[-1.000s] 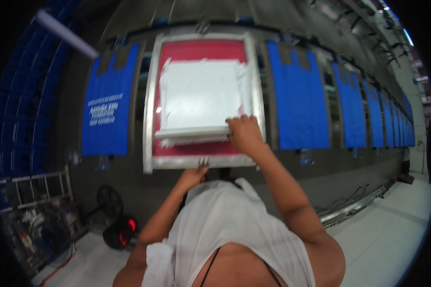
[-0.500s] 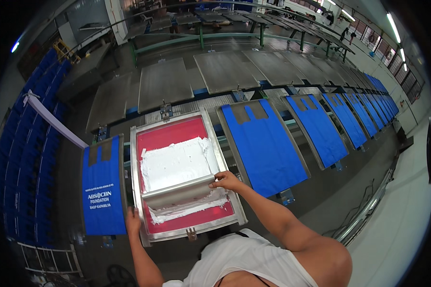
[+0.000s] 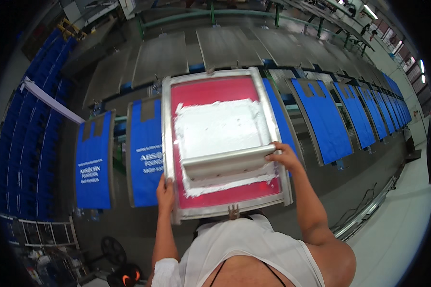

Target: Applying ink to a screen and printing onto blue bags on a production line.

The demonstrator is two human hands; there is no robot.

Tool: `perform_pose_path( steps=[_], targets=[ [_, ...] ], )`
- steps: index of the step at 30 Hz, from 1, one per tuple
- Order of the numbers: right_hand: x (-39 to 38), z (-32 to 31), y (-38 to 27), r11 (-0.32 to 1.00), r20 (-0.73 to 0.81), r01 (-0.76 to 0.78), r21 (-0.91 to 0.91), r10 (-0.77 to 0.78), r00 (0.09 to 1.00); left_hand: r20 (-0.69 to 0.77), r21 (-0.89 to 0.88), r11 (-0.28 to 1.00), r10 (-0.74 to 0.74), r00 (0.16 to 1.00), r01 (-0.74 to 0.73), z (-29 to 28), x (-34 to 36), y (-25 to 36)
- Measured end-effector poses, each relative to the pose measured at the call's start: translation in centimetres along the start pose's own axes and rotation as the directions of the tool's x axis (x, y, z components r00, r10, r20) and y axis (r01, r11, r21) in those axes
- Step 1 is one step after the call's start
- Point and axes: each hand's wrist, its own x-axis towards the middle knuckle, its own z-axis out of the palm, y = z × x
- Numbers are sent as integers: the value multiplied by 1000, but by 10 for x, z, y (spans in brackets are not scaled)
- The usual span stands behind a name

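Observation:
A screen-printing frame [image 3: 167, 138] with a metal rim and a red mesh hangs in front of me, lifted above a board. White ink [image 3: 220, 124] lies thick across the middle of the mesh. My left hand [image 3: 165, 195] is closed round the rim's left side near its lower corner. At the frame's right side my right hand [image 3: 286, 157] pinches the end of a wide metal squeegee [image 3: 227, 165], which rests across the ink; some fingers are hidden. Behind the frame, a blue fabric panel [image 3: 278, 112] on the board is mostly covered.
Left of the frame, two boards carry blue fabric panels with white print, one nearer [image 3: 146, 129] and one farther left [image 3: 93, 153]. More unprinted blue panels [image 3: 323, 124] run off right. Bare grey boards [image 3: 230, 48] stand behind. Blue cloths [image 3: 28, 129] hang in rows far left.
Both hands have carried the frame and squeegee rightward, off one board and over the neighbouring one. A panel with white print now shows where the frame was. The view has shifted too.

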Motion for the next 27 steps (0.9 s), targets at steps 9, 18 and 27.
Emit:
perform_pose_path(
  steps=[9,18,27],
  targets=[
    [-9,-139,48,993,23,-74,87,73,997,-7,-4,993,-120,993,119,149,-41,12],
    [27,-163,77,998,25,-59,-31,60,998,-58,20,990,-138,989,140,174,-35,11],
    [34,-155,76,983,72,-186,-7,186,980,-43,-2,987,-162,986,162,169,-21,-5]
  ],
)
